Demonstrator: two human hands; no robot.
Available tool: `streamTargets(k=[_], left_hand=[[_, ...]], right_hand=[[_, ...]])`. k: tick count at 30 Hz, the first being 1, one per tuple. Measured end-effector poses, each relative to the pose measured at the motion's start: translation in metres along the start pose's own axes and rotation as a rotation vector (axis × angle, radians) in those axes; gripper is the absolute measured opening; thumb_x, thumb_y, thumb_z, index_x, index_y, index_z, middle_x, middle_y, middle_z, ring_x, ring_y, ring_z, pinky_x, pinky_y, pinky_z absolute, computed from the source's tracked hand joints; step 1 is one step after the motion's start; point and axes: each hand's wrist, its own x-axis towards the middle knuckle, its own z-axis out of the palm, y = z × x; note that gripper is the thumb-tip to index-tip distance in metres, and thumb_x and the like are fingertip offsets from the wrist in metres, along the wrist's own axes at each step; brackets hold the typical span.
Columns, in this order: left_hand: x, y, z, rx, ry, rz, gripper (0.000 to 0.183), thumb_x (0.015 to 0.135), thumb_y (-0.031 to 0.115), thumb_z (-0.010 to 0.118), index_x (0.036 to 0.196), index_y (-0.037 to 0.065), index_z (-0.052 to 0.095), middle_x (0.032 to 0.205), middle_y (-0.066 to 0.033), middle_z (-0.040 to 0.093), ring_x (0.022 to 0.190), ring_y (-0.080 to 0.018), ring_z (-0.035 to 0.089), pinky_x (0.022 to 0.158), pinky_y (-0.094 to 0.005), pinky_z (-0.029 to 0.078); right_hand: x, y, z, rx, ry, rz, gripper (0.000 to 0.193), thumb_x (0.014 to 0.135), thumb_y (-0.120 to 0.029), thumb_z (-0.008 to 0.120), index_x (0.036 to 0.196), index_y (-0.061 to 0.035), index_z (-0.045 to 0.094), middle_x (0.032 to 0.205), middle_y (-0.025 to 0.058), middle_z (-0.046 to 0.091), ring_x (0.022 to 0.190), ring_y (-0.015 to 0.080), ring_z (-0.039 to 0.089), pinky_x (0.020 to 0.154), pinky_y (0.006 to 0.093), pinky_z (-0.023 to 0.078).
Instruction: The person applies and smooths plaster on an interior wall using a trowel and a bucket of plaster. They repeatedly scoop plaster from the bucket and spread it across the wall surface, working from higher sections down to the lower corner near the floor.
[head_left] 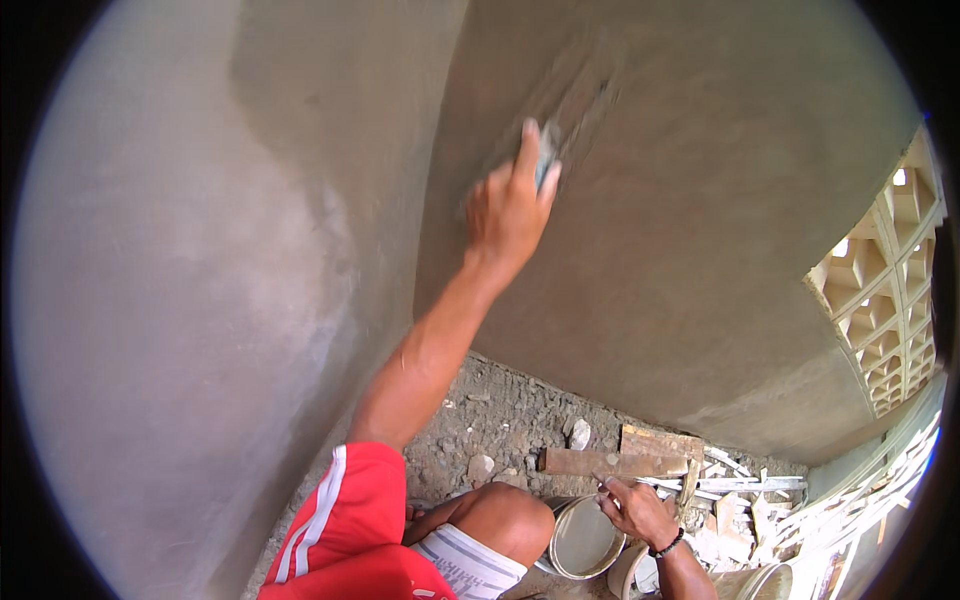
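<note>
My left hand point(508, 210) is stretched up to the grey plastered wall point(660, 240). It presses a small blue-grey tool point(545, 160) flat against the plaster, with the index finger laid along it; the fingers hide most of the tool, so its kind is unclear. Around and above it the wet plaster shows rough streaks point(590, 95). Low on the right, my right hand point(640, 513), with a dark beaded bracelet on the wrist, is over the rim of a bucket point(585, 540) of greyish liquid. Its fingers are curled together, and whatever they grip is too small to make out.
A second plastered wall point(180, 280) with a damp patch meets this one at a corner on the left. Wooden boards point(620, 463), white strips point(740, 484) and rubble point(480, 467) lie along the wall's foot. Another bucket point(627, 572) stands nearby. Pierced blocks point(880, 290) fill an opening at right.
</note>
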Motion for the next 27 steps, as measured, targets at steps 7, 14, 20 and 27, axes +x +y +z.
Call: streamTargets(k=[7, 14, 20, 27], left_hand=[[-0.088, -0.072, 0.026, -0.233, 0.115, -0.206, 0.053, 0.089, 0.012, 0.070, 0.135, -0.006, 0.051, 0.090, -0.0302, 0.067, 0.081, -0.0426, 0.070, 0.069, -0.0436, 0.056], [-0.005, -0.013, -0.003, -0.033, 0.009, -0.080, 0.053, 0.091, 0.018, 0.069, 0.136, -0.004, 0.052, 0.086, -0.0293, 0.067, 0.079, -0.0413, 0.069, 0.067, -0.0420, 0.054], [-0.016, -0.028, -0.012, -0.075, 0.039, -0.151, 0.052, 0.091, 0.015, 0.069, 0.137, -0.004, 0.051, 0.082, -0.0280, 0.067, 0.071, -0.0392, 0.069, 0.064, -0.0405, 0.053], [-0.074, -0.071, 0.009, -0.076, 0.037, -0.100, 0.053, 0.089, 0.010, 0.070, 0.135, -0.008, 0.051, 0.088, -0.0306, 0.067, 0.077, -0.0418, 0.070, 0.067, -0.0403, 0.055]], right_hand=[[0.012, -0.012, -0.005, 0.035, 0.016, -0.011, 0.045, 0.089, -0.015, 0.066, 0.133, -0.0089, 0.057, 0.079, 0.0155, 0.069, 0.068, 0.0385, 0.066, 0.065, 0.0461, 0.053], [0.009, -0.013, -0.011, 0.024, -0.038, 0.040, 0.044, 0.089, -0.015, 0.065, 0.131, -0.0078, 0.058, 0.076, 0.0177, 0.066, 0.065, 0.0380, 0.064, 0.062, 0.0463, 0.052], [0.012, -0.003, -0.007, 0.061, 0.015, 0.002, 0.042, 0.090, -0.017, 0.064, 0.130, -0.0068, 0.059, 0.076, 0.0188, 0.064, 0.063, 0.0394, 0.062, 0.062, 0.0472, 0.051], [0.024, -0.005, -0.005, 0.059, -0.006, -0.097, 0.043, 0.092, -0.019, 0.061, 0.132, -0.0071, 0.056, 0.067, 0.0196, 0.062, 0.064, 0.0385, 0.063, 0.061, 0.0480, 0.051]])
